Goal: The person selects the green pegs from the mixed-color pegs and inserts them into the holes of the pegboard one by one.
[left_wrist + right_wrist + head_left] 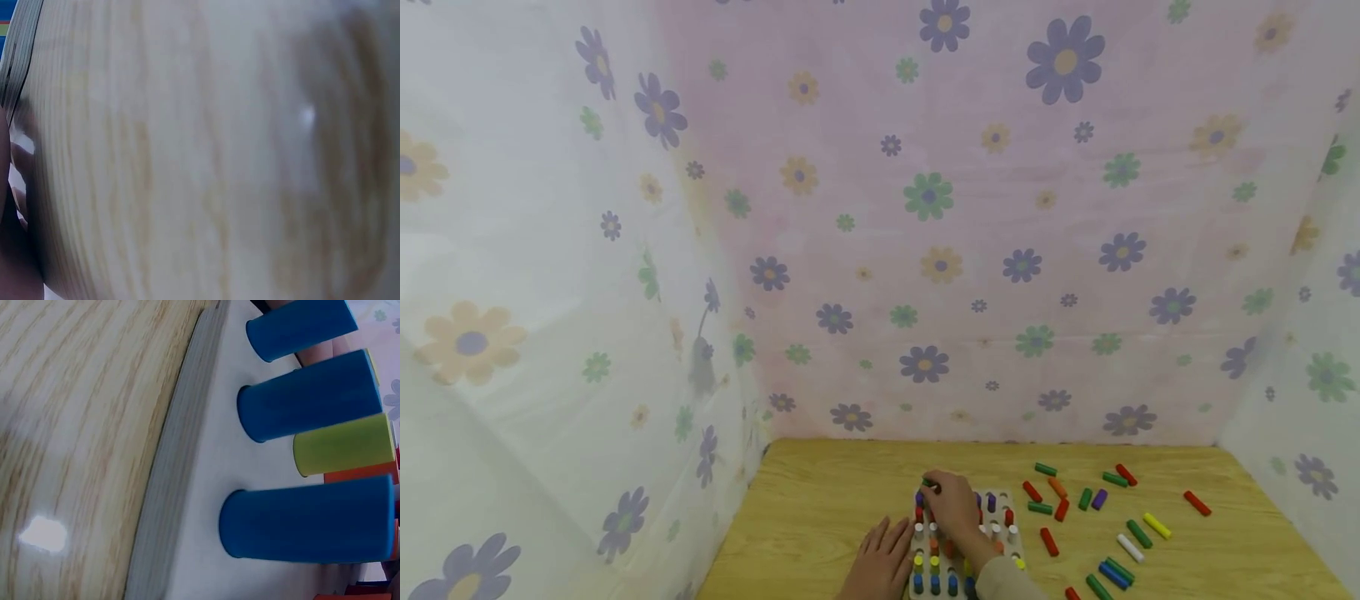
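A wooden pegboard (1017,546) lies on the table with rows of coloured pegs upright in its holes: purple and red at the far side, then white, orange, yellow and blue nearest me. At its far left corner my right hand (957,510) pinches a green peg (928,482) between thumb and fingers, just above a purple peg (919,498). My left hand (882,560) rests on the table along the board's left edge, fingers straight. In the right wrist view, blue pegs (306,519) and a yellow peg (344,445) stand in the board (200,494).
Loose pegs lie scattered right of the board, among them a red peg (1197,502), a yellow peg (1157,525), a white peg (1130,547) and a blue peg (1112,575). Flowered sheeting (925,292) encloses the wooden table (805,492) at back and sides.
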{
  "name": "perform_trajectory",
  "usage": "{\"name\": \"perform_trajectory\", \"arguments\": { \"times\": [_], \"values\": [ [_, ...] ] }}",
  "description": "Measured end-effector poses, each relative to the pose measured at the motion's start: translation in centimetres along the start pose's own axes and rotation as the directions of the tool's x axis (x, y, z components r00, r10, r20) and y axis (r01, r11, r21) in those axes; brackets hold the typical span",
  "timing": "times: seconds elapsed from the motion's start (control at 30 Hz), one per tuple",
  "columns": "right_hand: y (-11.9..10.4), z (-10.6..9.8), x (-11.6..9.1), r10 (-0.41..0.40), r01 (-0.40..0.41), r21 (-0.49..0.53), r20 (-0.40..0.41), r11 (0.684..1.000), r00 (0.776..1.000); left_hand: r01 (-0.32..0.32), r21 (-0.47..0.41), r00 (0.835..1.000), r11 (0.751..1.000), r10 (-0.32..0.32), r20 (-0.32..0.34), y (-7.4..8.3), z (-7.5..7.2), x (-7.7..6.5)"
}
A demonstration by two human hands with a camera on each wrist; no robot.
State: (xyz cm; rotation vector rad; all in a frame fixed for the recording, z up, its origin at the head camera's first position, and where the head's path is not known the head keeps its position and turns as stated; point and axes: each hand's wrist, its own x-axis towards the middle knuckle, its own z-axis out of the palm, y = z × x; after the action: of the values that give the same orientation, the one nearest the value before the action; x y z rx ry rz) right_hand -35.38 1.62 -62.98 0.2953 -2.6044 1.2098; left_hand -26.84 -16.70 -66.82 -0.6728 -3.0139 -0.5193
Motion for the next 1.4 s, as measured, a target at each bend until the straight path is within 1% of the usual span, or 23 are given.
{"name": "perform_trajectory", "arguments": {
  "times": [0.17, 0.27, 0.37, 0.47, 0.6, 0.87, 1.0, 1.1, 1.17, 1.27, 1.4],
  "values": [
    [-0.2, -0.2, 0.0, -0.009, 0.009, -0.015, 0.024, 1.000, 1.000, 0.024, 0.000, 0.999, 1.000, -0.024, 0.024, 0.2, -0.1, 0.0],
    [-0.1, -0.2, 0.0, -0.003, 0.003, -0.008, 0.035, 1.000, 0.999, 0.043, 0.002, 0.998, 0.999, -0.043, 0.043, 0.3, -0.1, -0.1],
    [0.0, -0.1, 0.1, 0.008, -0.008, -0.006, 0.037, 1.000, 0.999, 0.047, 0.013, 0.998, 0.999, -0.048, 0.047, 0.4, -0.2, -0.1],
    [-0.1, -0.1, 0.2, -0.001, 0.002, -0.034, 0.042, 0.999, 0.999, 0.039, 0.018, 0.999, 0.999, -0.040, 0.037, 0.4, -0.4, -0.1],
    [-0.4, -0.3, 0.1, -0.025, 0.030, -0.065, 0.070, 0.997, 0.997, 0.032, 0.026, 0.999, 0.999, -0.033, 0.030, 0.6, -0.5, -0.1],
    [-0.6, -0.6, -0.1, -0.034, 0.045, -0.095, 0.115, 0.994, 0.993, 0.046, 0.041, 0.998, 0.998, -0.047, 0.034, 0.4, 0.0, 0.0],
    [-0.9, -0.7, 0.0, -0.034, 0.048, -0.116, 0.124, 0.992, 0.992, 0.034, 0.045, 0.999, 0.998, -0.035, 0.019, 0.2, 0.2, 0.1],
    [-1.0, -0.8, -0.1, -0.058, 0.079, -0.151, 0.140, 0.985, 0.988, 0.024, 0.036, 1.000, 0.999, -0.025, 0.004, 0.1, 0.3, 0.2],
    [-1.0, -0.8, -0.1, -0.067, 0.093, -0.171, 0.151, 0.981, 0.986, 0.013, 0.046, 1.000, 0.999, -0.013, -0.004, 0.1, 0.4, 0.1],
    [-1.1, -0.8, -0.2, -0.070, 0.099, -0.180, 0.162, 0.979, 0.984, 0.007, 0.058, 1.000, 0.998, -0.007, -0.001, 0.1, 0.4, 0.1],
    [-1.1, -0.8, -0.1, -0.066, 0.098, -0.186, 0.173, 0.978, 0.983, 0.024, 0.047, 1.000, 0.999, -0.025, 0.012, 0.2, 0.2, 0.1]
  ]
}}
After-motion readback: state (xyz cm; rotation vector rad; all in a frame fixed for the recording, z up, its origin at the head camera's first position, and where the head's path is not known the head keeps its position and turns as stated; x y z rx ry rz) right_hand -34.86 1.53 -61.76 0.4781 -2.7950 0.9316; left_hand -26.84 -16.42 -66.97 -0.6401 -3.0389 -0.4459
